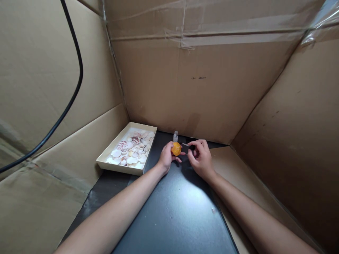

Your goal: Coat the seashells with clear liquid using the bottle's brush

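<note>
My left hand point(166, 157) grips an orange, ribbed, rounded seashell point(176, 149), its fingers curled around and below it. Just to the right, my right hand point(201, 157) is closed in a pinch. A thin pale sliver shows by its fingertips, too small to name, and whether the fingers hold it is unclear. Behind the shell stands a small clear glass bottle point(176, 136), upright on the dark table. To the left, a shallow cream tray point(120, 169) holds several loose shells point(132, 150), mostly white, some with reddish-purple markings.
The dark, glossy tabletop point(174, 215) lies beneath my arms. Cardboard walls point(169, 88) enclose the space at the back and both sides. A flat cardboard piece point(233, 165) lies along the right. A black cable point(79, 67) hangs down at the upper left.
</note>
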Motion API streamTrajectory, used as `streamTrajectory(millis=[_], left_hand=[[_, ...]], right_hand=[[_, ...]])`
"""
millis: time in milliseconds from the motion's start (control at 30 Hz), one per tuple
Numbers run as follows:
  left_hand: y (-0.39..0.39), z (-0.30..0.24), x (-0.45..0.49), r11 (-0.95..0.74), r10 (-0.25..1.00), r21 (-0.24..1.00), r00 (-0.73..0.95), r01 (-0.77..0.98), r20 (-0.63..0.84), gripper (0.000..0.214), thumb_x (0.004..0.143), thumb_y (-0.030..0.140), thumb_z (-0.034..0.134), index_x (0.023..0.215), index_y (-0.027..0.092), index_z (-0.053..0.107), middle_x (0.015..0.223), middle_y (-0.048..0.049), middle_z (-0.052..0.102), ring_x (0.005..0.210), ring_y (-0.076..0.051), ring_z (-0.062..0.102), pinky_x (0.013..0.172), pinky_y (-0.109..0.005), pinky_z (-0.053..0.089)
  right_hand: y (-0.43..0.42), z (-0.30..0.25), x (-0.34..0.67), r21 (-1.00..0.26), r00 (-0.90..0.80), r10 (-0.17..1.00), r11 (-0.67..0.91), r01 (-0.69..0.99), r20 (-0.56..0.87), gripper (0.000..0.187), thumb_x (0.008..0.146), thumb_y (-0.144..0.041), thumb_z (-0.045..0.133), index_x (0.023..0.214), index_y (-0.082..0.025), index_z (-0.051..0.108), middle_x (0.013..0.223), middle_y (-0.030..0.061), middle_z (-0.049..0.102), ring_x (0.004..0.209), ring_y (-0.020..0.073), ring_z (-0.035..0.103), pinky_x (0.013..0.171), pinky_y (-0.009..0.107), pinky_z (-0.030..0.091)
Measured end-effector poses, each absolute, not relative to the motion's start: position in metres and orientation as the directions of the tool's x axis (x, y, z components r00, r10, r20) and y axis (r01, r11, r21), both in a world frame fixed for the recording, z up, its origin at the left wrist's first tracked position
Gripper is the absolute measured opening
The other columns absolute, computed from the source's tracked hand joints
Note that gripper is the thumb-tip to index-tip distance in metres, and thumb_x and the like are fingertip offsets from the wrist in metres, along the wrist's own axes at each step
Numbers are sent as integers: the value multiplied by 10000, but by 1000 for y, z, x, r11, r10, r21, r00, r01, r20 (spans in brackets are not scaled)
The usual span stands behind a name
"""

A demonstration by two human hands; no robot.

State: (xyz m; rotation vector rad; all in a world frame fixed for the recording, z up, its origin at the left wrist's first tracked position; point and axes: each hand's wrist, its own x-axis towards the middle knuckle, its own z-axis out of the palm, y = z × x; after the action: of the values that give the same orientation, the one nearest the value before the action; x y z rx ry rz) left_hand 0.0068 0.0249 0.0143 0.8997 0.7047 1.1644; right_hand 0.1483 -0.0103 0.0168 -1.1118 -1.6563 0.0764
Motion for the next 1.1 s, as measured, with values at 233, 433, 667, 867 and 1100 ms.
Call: streamTrajectory(millis=[233,433,667,867,1100], left_hand=[[24,14,7,119,963,883,268,-455,8,178,748,302,458,857,164,488,879,-49,613,633,-162,652,415,-226,469],[24,13,6,110,957,875,286,-472,35,155,694,269,490,813,172,469,804,-31,603,632,-157,638,423,-218,463],[22,14,5,94,954,890,296,-446,48,150,654,225,473,793,171,459,775,-21,575,625,-146,632,427,-209,467],[25,10,8,80,969,894,243,-442,33,139,720,261,498,825,183,451,766,-7,576,591,-130,619,416,-204,474],[26,10,9,74,975,902,220,-424,23,128,739,278,479,813,177,452,804,-19,580,638,-144,631,433,-219,493]], right_hand=[[-10,16,148,-543,8,687,567,619,726,211,802,-145,545,1000,-212,571,940,33,471,574,86,462,578,253,451],[-11,17,147,-512,-35,660,614,600,751,244,800,-139,548,1033,-210,562,966,39,491,563,79,464,594,256,462],[-10,16,147,-514,-27,656,616,597,755,255,819,-154,537,1065,-209,576,962,44,513,544,78,458,565,253,456],[-9,15,148,-532,-44,687,600,597,726,264,855,-193,532,1116,-213,566,947,37,561,576,95,507,577,255,461],[-10,16,149,-524,-4,678,573,630,736,232,866,-210,528,1093,-210,574,948,45,537,592,101,503,580,258,464]])
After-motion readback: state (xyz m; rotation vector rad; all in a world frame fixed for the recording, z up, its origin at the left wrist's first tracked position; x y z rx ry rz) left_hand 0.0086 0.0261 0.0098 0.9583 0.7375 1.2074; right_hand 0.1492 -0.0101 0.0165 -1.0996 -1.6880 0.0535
